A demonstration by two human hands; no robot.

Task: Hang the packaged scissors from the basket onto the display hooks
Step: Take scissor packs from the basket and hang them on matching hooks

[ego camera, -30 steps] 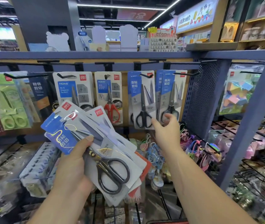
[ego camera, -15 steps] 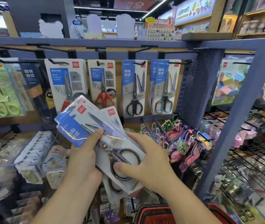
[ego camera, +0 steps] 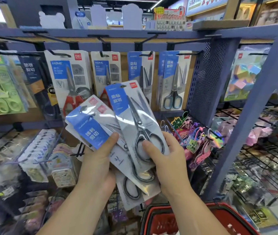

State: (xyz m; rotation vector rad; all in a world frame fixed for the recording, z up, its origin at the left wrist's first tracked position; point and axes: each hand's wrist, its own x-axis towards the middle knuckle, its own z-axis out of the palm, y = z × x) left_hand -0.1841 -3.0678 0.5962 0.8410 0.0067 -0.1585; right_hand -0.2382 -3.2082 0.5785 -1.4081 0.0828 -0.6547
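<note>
At 6 o'clock sits the red basket [ego camera: 149, 217]. My left hand [ego camera: 97, 167] grips a fan of scissor packs [ego camera: 91, 129], thumb on top; my right hand [ego camera: 170, 163] pinches the front pack [ego camera: 131, 109] by its handle end, tilted toward 11 o'clock. Display hooks [ego camera: 190, 53] at 12 carry hung packs [ego camera: 173, 82].

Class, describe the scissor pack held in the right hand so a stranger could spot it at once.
Start at the blue display rack with its row of hanging scissors. In front of it, the right hand pinches one pack by the scissor handles. Unlike the slanted packs fanned in the left hand, it stands nearly upright.
</note>
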